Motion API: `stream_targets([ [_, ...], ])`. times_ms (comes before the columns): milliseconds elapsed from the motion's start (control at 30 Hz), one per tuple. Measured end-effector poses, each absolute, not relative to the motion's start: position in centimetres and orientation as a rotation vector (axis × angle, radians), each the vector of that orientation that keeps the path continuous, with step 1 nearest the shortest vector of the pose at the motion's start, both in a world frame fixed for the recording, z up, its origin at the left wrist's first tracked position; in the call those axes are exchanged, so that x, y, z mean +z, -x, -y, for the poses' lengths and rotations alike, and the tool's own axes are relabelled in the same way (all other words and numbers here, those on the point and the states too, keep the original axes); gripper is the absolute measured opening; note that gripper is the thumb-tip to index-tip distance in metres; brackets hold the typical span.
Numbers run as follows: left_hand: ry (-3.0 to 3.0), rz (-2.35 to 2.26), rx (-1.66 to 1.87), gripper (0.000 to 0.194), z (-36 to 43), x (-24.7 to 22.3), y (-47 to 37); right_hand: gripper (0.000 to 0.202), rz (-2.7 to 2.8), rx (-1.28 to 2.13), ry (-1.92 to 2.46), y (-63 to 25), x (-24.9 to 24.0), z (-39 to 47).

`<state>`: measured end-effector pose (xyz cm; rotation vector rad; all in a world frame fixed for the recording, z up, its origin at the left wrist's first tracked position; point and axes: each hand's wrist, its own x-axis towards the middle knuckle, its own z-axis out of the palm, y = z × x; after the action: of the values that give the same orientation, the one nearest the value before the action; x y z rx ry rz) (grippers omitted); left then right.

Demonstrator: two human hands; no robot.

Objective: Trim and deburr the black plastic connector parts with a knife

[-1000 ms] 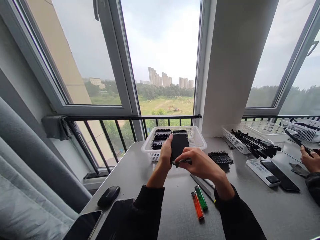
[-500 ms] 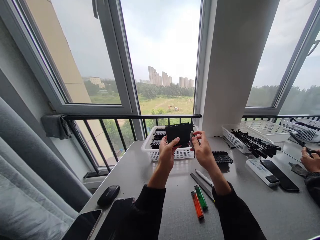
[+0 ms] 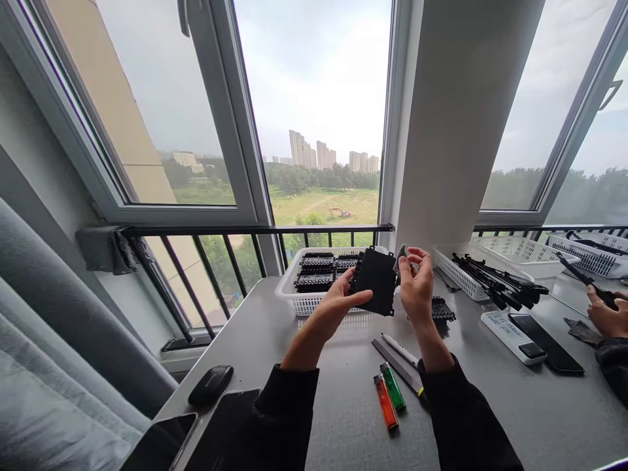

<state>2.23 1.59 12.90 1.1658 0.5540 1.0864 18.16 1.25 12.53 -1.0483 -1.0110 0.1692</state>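
My left hand (image 3: 338,301) grips a flat black plastic part (image 3: 377,281) by its left edge, thumb across its smooth face. The part is held up and tilted over the table, with small tabs along its edges. Beside its right edge, my right hand (image 3: 416,281) pinches a small grey cloth (image 3: 401,254) between thumb and fingers. Behind the part stands a white plastic basket (image 3: 301,304) holding several black ribbed parts (image 3: 316,271). Another black ribbed part (image 3: 444,310) lies on the table beyond my right wrist.
An orange lighter (image 3: 386,402), a green lighter (image 3: 393,386), a grey metal strip (image 3: 397,365) and a white pen (image 3: 400,348) lie before me. Phones and a black case (image 3: 210,384) sit at left. On the right are baskets, a white device (image 3: 513,337) and another person's hand (image 3: 608,317).
The black part has turned from lying wide to standing upright and shifted right. My right hand with the cloth has risen and moved right, to the part's right edge.
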Motion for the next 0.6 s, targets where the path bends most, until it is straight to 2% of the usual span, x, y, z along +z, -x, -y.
stream_targets([
  [100, -1.250, -0.513, 0.995, 0.060, -1.1, 13.0, -2.5, 0.035, 1.070, 0.196, 0.998, -18.2, 12.6, -1.3],
  [200, -1.182, -0.603, 1.117, 0.054, -1.2, 12.9, -3.1, 0.032, 1.159, 0.231, 0.954, -18.2, 12.7, -1.1],
  [333, -1.086, -0.721, 1.340, 0.050, -1.9, 12.8, -3.3, 0.030, 1.184, 0.114, 1.037, -18.4, 13.1, -0.5],
  [600, -1.144, -0.748, 1.383, 0.050, -1.8, 13.1, -2.8, 0.025, 1.434, 0.072, 1.029, -17.9, 13.6, 0.5],
])
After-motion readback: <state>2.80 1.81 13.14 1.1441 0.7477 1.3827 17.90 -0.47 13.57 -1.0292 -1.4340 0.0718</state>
